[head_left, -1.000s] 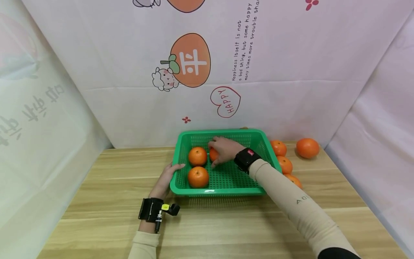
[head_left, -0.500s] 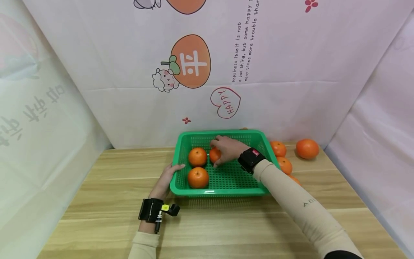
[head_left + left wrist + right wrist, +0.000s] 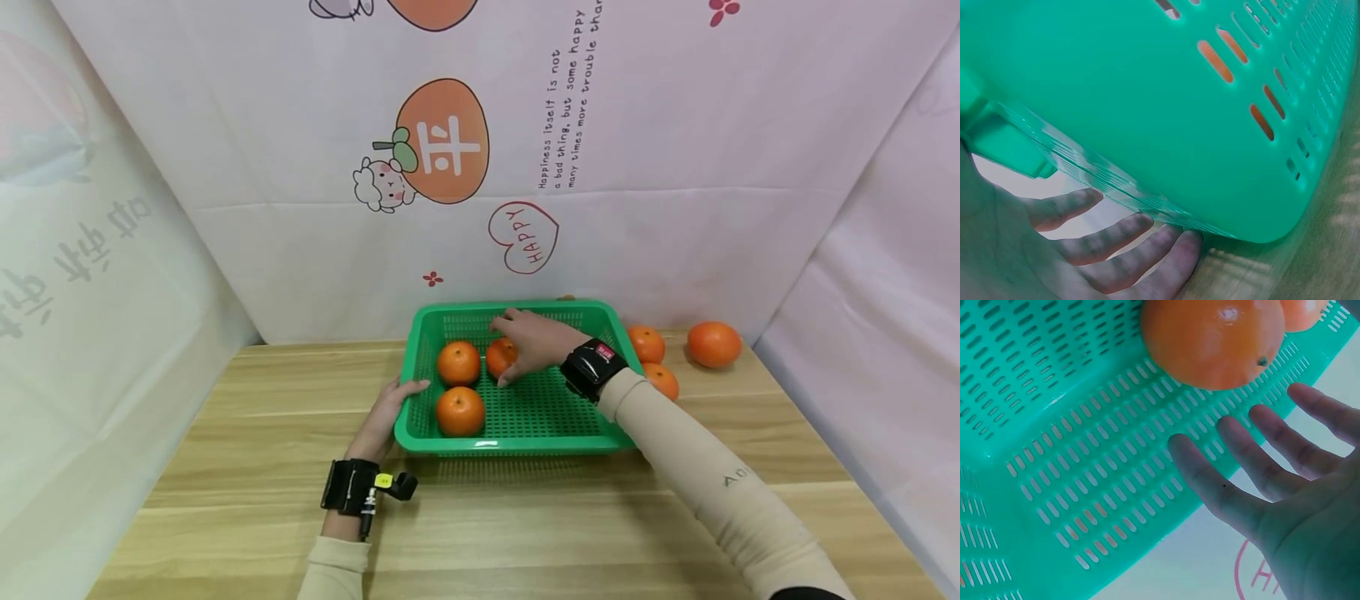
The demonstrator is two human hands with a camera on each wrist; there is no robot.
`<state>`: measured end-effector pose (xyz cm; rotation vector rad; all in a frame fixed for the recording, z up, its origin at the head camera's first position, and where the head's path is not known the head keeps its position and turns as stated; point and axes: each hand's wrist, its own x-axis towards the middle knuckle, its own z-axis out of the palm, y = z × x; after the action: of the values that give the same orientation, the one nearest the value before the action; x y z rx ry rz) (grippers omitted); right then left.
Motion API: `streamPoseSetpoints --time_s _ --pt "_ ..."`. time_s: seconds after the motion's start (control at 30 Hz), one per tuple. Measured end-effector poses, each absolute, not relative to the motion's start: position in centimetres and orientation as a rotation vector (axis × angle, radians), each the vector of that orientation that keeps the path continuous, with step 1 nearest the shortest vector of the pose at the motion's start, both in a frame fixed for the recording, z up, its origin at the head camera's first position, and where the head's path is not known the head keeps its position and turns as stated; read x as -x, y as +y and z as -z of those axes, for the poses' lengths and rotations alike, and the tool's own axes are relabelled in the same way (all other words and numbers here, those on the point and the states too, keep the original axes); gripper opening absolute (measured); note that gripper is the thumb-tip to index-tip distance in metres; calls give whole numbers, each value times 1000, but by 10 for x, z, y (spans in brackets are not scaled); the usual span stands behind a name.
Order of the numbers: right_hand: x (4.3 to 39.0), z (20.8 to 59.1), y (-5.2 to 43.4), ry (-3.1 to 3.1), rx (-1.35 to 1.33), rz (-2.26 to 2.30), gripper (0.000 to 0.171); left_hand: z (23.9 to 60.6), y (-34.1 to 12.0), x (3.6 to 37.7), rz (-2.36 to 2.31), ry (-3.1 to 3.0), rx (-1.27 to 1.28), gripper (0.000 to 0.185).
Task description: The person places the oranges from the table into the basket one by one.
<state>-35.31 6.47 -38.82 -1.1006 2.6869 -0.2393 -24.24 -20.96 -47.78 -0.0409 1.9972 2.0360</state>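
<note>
A green slotted basket [image 3: 600, 321] stands on the wooden table. Three oranges lie in its left half: one at the far left [image 3: 458, 363], one nearer me [image 3: 460, 411], and a third [image 3: 498, 357] beside the far one. My right hand [image 3: 528, 340] hovers just over that third orange with its fingers spread and straight. In the right wrist view the orange [image 3: 1213, 340] lies clear of the fingers [image 3: 1254, 457]. My left hand [image 3: 386, 417] holds the basket's left rim, thumb on top, fingers [image 3: 1116, 256] tucked under the rim [image 3: 1147, 206].
Three more oranges lie on the table right of the basket [image 3: 646, 342], [image 3: 663, 381], [image 3: 714, 342]. A printed cloth backdrop [image 3: 480, 167] closes the back and both sides. Bare wooden table [image 3: 487, 525] stretches toward me.
My right hand has let go of the third orange and drawn back slightly to the right, fingers opening. The orange now rests in the basket. The left hand has stayed put.
</note>
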Motion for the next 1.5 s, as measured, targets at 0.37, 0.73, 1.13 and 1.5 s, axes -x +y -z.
streamPoseSetpoints --time_s 0.37,0.73,1.13,1.5 --pt "346 375 71 2700 1103 229 100 478 -209 242 -2037 2002 59 70" --pt "335 360 86 2739 1115 236 104 477 -208 242 -2045 1990 53 69" --pt "320 349 104 2788 1121 199 104 477 -209 240 -2020 2016 56 72" --pt "311 341 126 2828 1092 239 105 475 -209 242 -1998 2037 72 72"
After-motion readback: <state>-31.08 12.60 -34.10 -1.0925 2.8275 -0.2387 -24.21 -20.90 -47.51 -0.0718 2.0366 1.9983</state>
